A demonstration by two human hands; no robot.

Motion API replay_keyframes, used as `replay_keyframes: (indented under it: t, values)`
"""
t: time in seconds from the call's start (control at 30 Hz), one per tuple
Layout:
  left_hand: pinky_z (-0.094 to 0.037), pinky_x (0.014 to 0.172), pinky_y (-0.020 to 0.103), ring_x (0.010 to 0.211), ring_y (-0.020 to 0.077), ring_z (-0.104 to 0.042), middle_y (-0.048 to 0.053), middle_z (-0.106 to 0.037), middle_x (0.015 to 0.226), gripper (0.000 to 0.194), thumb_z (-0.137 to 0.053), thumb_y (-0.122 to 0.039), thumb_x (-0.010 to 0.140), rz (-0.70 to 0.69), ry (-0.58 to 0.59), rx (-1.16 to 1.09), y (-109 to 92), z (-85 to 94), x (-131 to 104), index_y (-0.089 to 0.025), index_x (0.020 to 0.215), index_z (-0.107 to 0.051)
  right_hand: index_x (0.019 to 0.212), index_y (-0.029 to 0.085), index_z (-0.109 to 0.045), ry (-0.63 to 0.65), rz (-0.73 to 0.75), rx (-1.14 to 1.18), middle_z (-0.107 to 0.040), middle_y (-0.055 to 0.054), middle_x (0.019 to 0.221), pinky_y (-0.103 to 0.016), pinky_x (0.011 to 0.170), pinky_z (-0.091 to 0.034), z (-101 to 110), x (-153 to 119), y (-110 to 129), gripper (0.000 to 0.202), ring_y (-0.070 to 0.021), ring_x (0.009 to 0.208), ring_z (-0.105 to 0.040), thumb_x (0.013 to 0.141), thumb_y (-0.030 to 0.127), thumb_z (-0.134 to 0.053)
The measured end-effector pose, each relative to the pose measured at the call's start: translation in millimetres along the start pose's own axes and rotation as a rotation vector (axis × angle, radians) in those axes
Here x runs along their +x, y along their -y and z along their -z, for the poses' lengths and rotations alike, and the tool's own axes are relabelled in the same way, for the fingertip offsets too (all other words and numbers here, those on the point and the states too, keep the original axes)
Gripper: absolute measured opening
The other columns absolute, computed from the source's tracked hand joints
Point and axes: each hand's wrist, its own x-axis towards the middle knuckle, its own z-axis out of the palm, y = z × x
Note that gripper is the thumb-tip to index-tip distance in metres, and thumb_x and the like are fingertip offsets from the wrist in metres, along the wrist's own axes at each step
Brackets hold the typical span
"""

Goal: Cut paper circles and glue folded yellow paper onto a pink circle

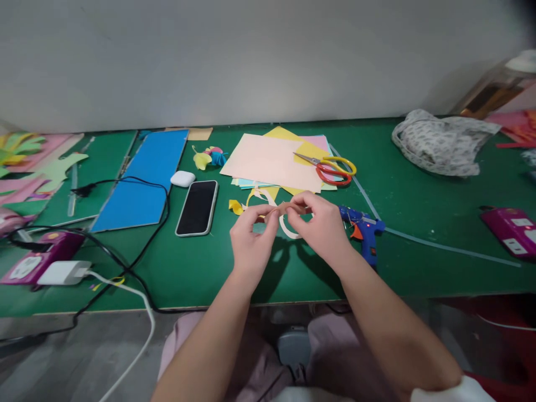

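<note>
My left hand [254,233] and my right hand [317,224] meet over the green table, thumbs and forefingers pinched. Between the fingertips they hold a small pale peach paper piece [283,209], mostly covered by the fingers. Curled paper scraps [260,195] lie just beyond the hands, with a yellow paper curl [235,207] beside the left one. To the right of my right hand rests a blue hot glue gun [365,228] with an orange trigger. Farther back, scissors [330,169] with red and yellow handles lie on a stack of coloured paper [268,162].
Left of the hands are a phone [196,207], a white earbud case [183,178], a blue board [144,181] and paper flowers [209,158]. Black cable [125,268] and a white charger [62,272] occupy the left. A patterned cloth bag [439,142] and purple power strip [513,230] sit right.
</note>
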Motion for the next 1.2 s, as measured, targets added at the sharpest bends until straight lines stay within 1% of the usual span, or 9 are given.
replay_keyframes:
  t: [0.17, 0.33, 0.43, 0.63, 0.83, 0.93, 1.0, 1.1, 1.2]
  values:
    - [-0.049, 0.064, 0.020, 0.069, 0.0105, -0.061, -0.001, -0.066, 0.074, 0.009, -0.067, -0.027, 0.077, 0.129, 0.018, -0.159, -2.5, -3.8, -0.8, -0.018, 0.078, -0.066, 0.075, 0.019, -0.055, -0.127, 0.168, -0.114, -0.063, -0.001, 0.071, -0.026, 0.065, -0.045, -4.4, -1.1, -2.2, 0.006, -0.0151, 0.067, -0.059, 0.079, 0.014, -0.056]
    - [-0.047, 0.058, 0.018, 0.058, 0.0076, -0.057, -0.002, -0.064, 0.064, 0.010, -0.070, -0.025, 0.074, 0.227, 0.056, -0.389, -6.4, -6.3, 0.0, -0.016, 0.076, -0.066, 0.079, 0.020, -0.056, -0.184, 0.336, -0.243, -0.065, -0.003, 0.073, -0.028, 0.069, -0.047, -8.8, -2.0, -4.8, 0.010, -0.0161, 0.071, -0.059, 0.087, 0.016, -0.053]
    - [-0.046, 0.054, 0.017, 0.055, 0.0067, -0.055, -0.002, -0.064, 0.064, 0.011, -0.071, -0.025, 0.073, 0.278, 0.071, -0.458, -7.5, -6.9, 0.5, -0.016, 0.077, -0.066, 0.080, 0.019, -0.058, -0.209, 0.379, -0.289, -0.066, -0.004, 0.074, -0.028, 0.068, -0.047, -8.8, -2.8, -4.4, 0.010, -0.0171, 0.073, -0.059, 0.089, 0.019, -0.055]
    - [-0.047, 0.053, 0.017, 0.055, 0.0068, -0.056, -0.001, -0.066, 0.066, 0.013, -0.072, -0.027, 0.072, 0.357, 0.042, -0.532, -4.4, -6.8, 2.2, -0.015, 0.076, -0.068, 0.085, 0.017, -0.062, -0.177, 0.431, -0.287, -0.067, -0.006, 0.080, -0.029, 0.069, -0.049, -7.1, -4.6, -3.4, 0.008, -0.0182, 0.078, -0.060, 0.089, 0.016, -0.055]
    - [-0.050, 0.056, 0.018, 0.060, 0.0084, -0.060, 0.000, -0.067, 0.069, 0.011, -0.073, -0.024, 0.071, 0.448, 0.040, -0.636, -3.4, -4.9, 3.0, -0.015, 0.077, -0.070, 0.091, 0.014, -0.066, -0.098, 0.472, -0.251, -0.068, -0.009, 0.086, -0.031, 0.072, -0.051, -6.1, -4.2, -2.4, 0.012, -0.0195, 0.081, -0.059, 0.089, 0.014, -0.053]
    - [-0.051, 0.057, 0.018, 0.060, 0.0082, -0.061, -0.001, -0.068, 0.068, 0.010, -0.072, -0.025, 0.072, 0.435, 0.033, -0.639, -4.6, -4.9, 2.6, -0.016, 0.077, -0.070, 0.095, 0.015, -0.065, -0.073, 0.437, -0.170, -0.069, -0.008, 0.090, -0.032, 0.077, -0.052, -6.0, -3.7, -1.4, 0.012, -0.0195, 0.085, -0.061, 0.088, 0.014, -0.055]
    - [-0.050, 0.057, 0.018, 0.058, 0.0075, -0.060, -0.001, -0.067, 0.066, 0.010, -0.072, -0.025, 0.073, 0.411, 0.027, -0.624, -4.8, -5.0, 2.6, -0.016, 0.077, -0.070, 0.093, 0.017, -0.065, -0.088, 0.361, -0.069, -0.069, -0.007, 0.089, -0.032, 0.077, -0.052, -6.1, -3.2, -0.6, 0.010, -0.0186, 0.085, -0.062, 0.087, 0.015, -0.057]
    - [-0.050, 0.055, 0.018, 0.055, 0.0078, -0.059, -0.002, -0.066, 0.063, 0.013, -0.073, -0.027, 0.071, 0.405, 0.027, -0.591, -4.3, -4.5, 2.8, -0.016, 0.076, -0.070, 0.089, 0.020, -0.065, -0.103, 0.099, 0.149, -0.069, -0.003, 0.086, -0.029, 0.066, -0.054, -5.8, -2.0, -0.6, 0.007, -0.0157, 0.076, -0.064, 0.085, 0.018, -0.060]
    - [-0.051, 0.055, 0.020, 0.057, 0.0096, -0.061, 0.000, -0.066, 0.067, 0.015, -0.070, -0.030, 0.075, 0.381, 0.076, -0.592, -3.5, -2.4, 2.8, -0.016, 0.081, -0.070, 0.094, 0.022, -0.065, -0.088, -0.175, 0.398, -0.068, 0.000, 0.083, -0.026, 0.059, -0.055, -4.0, -0.1, -2.5, 0.014, -0.0140, 0.070, -0.064, 0.080, 0.022, -0.065]
